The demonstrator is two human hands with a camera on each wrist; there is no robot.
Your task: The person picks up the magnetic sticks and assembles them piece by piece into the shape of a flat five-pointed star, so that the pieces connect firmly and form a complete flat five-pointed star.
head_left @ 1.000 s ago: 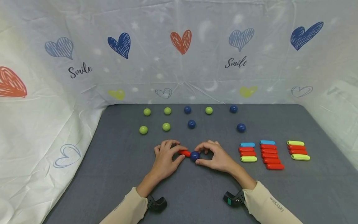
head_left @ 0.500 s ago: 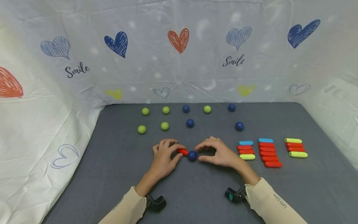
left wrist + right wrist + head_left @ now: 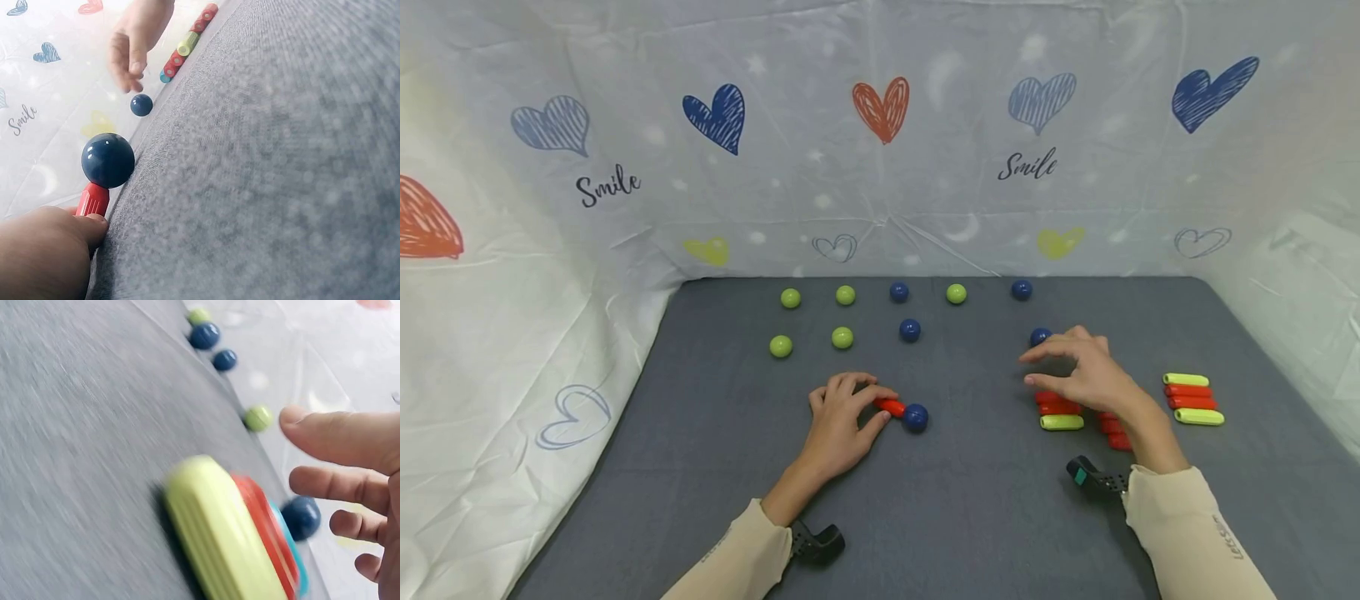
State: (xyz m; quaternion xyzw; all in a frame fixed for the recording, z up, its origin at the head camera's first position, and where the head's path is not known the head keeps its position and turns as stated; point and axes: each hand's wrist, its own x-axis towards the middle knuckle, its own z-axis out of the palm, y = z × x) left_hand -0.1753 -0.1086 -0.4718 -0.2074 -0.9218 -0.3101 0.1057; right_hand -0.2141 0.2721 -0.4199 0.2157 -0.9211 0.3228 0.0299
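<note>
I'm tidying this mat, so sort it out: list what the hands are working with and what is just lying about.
In use:
- left hand pinching the red stick
- dark blue ball on that stick's end
- right hand, open, above the near stack of sticks, beside the lone blue ball

Lying about:
- green balls
- far blue balls
- right-hand stack

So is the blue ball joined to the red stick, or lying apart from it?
Joined: the blue ball sits on the end of the red stick, which the left hand pinches.
</note>
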